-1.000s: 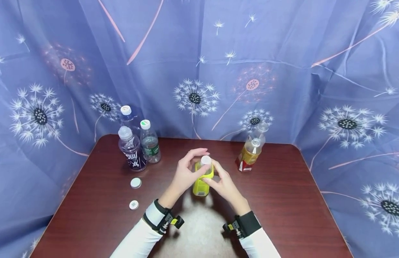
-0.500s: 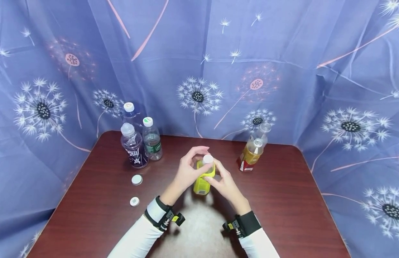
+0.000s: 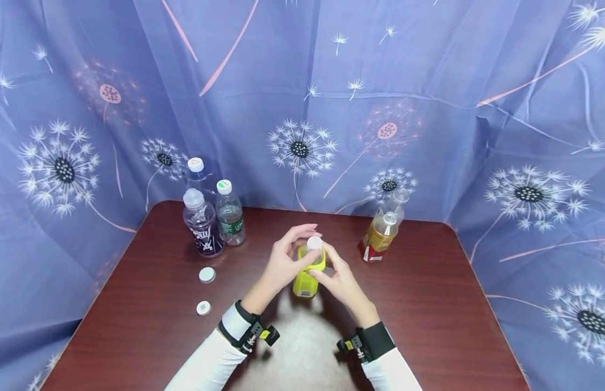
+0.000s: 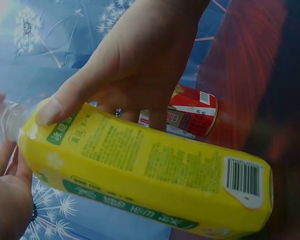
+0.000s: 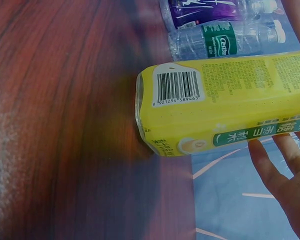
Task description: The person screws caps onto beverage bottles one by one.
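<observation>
A yellow drink bottle [image 3: 307,283] with a white cap [image 3: 314,244] stands upright between both hands; whether its base touches the table cannot be made out. My left hand [image 3: 285,262] reaches round the top, its thumb and fingers at the cap. In the left wrist view, fingertips of this left hand [image 4: 10,200] close about the clear-white cap [image 4: 9,121]. My right hand [image 3: 339,276] grips the bottle's shoulder, thumb in front. The right wrist view has the right hand's fingers [image 5: 265,167] along the label side of the yellow bottle [image 5: 225,100], with its barcode facing the camera.
Two loose white caps [image 3: 207,275] lie on the dark red table [image 3: 156,326], left of the hands. Several capped bottles, one with a purple label [image 3: 206,233], stand at the back left. A red-and-gold labelled bottle [image 3: 378,239] and a clear bottle are back right, before a blue curtain.
</observation>
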`<action>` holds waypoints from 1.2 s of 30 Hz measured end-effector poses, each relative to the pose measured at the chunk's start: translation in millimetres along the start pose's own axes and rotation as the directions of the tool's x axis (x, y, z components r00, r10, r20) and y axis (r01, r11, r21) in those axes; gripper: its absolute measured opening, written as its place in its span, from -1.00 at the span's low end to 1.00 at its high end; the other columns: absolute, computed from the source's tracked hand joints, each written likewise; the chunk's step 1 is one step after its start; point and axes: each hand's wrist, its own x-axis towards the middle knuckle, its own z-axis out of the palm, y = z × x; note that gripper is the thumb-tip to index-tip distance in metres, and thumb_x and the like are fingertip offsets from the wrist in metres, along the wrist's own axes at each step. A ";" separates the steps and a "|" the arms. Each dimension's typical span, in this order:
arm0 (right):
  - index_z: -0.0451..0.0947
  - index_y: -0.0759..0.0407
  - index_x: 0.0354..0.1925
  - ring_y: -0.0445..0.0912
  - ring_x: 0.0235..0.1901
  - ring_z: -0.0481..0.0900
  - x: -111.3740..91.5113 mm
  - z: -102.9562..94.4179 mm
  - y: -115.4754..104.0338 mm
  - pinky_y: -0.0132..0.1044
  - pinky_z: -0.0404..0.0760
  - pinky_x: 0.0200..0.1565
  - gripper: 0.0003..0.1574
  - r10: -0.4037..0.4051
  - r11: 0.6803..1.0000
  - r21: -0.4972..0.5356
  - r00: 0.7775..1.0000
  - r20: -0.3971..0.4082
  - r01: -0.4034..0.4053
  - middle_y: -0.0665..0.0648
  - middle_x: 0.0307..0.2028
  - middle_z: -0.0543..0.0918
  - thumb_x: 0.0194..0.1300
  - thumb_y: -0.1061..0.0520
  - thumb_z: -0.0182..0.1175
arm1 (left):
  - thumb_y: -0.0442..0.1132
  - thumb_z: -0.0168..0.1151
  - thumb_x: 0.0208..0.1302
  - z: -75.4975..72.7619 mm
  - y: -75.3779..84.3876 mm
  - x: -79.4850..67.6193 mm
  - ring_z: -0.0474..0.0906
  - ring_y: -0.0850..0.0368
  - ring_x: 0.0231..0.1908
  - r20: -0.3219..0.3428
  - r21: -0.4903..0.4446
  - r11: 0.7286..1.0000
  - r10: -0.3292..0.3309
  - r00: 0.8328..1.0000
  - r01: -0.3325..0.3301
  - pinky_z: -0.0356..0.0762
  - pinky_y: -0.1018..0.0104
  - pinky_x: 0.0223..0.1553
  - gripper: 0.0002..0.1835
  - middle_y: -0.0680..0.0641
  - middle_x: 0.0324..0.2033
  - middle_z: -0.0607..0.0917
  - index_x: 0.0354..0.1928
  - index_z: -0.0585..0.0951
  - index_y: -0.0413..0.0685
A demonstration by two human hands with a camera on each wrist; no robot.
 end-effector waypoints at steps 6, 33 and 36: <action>0.34 0.30 0.45 0.17 0.05 0.64 -1.5 0.2 -0.9 -0.10 0.67 0.08 -0.17 0.011 1.000 0.014 1.000 0.006 -0.011 0.37 0.18 0.65 0.28 0.35 0.42 | -0.60 0.47 0.13 1.0 -0.8 -0.6 0.70 -0.15 -0.05 -0.018 0.011 1.000 -0.010 1.000 0.010 0.62 0.35 0.10 -0.40 -0.36 0.02 0.69 0.25 0.56 -0.31; 0.31 0.33 0.46 0.27 0.01 0.63 -0.9 -0.5 -1.4 0.16 0.70 0.00 -0.16 0.019 0.999 0.048 1.000 0.021 -0.020 0.42 0.22 0.60 0.30 0.36 0.40 | -0.62 0.43 0.17 1.0 -0.5 -1.5 0.64 -0.06 0.07 -0.026 0.005 1.000 -0.003 1.000 0.003 0.58 0.41 0.13 -0.33 -0.38 0.03 0.68 0.32 0.44 -0.29; 0.32 0.33 0.46 0.23 0.02 0.63 -0.9 -0.6 -1.4 0.11 0.71 0.01 -0.16 0.019 0.999 0.037 1.000 0.015 -0.020 0.41 0.20 0.63 0.29 0.36 0.41 | -0.62 0.44 0.15 1.7 -1.2 -0.8 0.62 -0.05 0.07 -0.023 0.004 1.000 -0.004 1.000 0.004 0.58 0.40 0.12 -0.30 -0.35 0.03 0.67 0.34 0.43 -0.29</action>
